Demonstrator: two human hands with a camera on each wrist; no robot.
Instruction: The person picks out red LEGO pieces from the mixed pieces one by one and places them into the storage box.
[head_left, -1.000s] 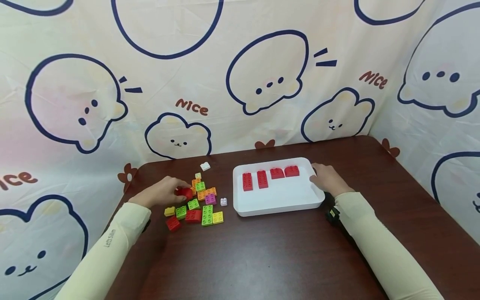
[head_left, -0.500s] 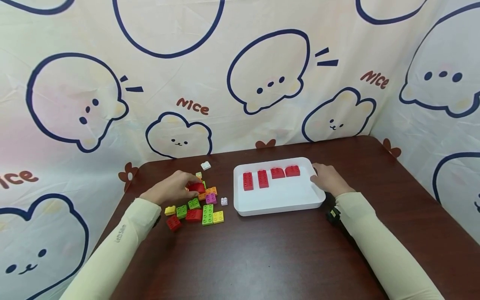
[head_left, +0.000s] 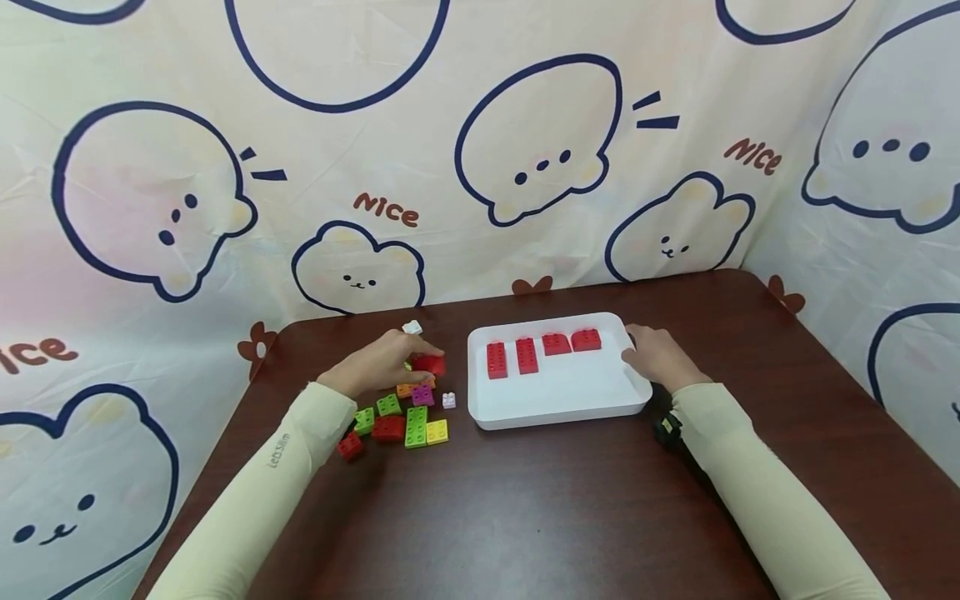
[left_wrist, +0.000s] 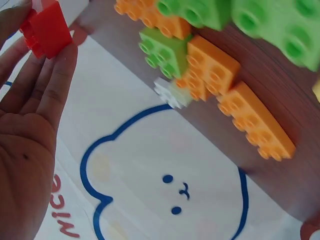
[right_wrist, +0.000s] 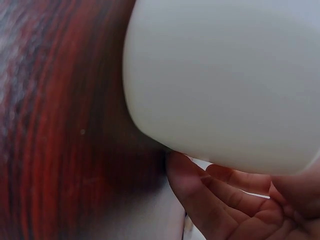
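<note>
My left hand (head_left: 378, 365) pinches a red toy building brick (head_left: 431, 365) between thumb and fingers, above the right part of the loose bricks. In the left wrist view that brick (left_wrist: 49, 30) shows its studs, with fingertips against its sides. A white tray (head_left: 558, 402) lies right of centre, with several red bricks (head_left: 527, 356) along its far side. On the tray's right edge, my right hand (head_left: 663, 358) grips the rim. The right wrist view shows its fingers (right_wrist: 187, 175) against the tray's wall (right_wrist: 210, 159).
Left of the tray lie several loose bricks, among them a long green one (head_left: 416, 427), a yellow one (head_left: 437, 432), a purple one (head_left: 422, 394) and a small white one (head_left: 448, 401). Behind the dark wooden table (head_left: 517, 508) hangs a printed cloth (head_left: 525, 250).
My left hand has moved right and a little away from me over the loose bricks, carrying the red brick towards the tray. The right hand and the tray have stayed in place.
</note>
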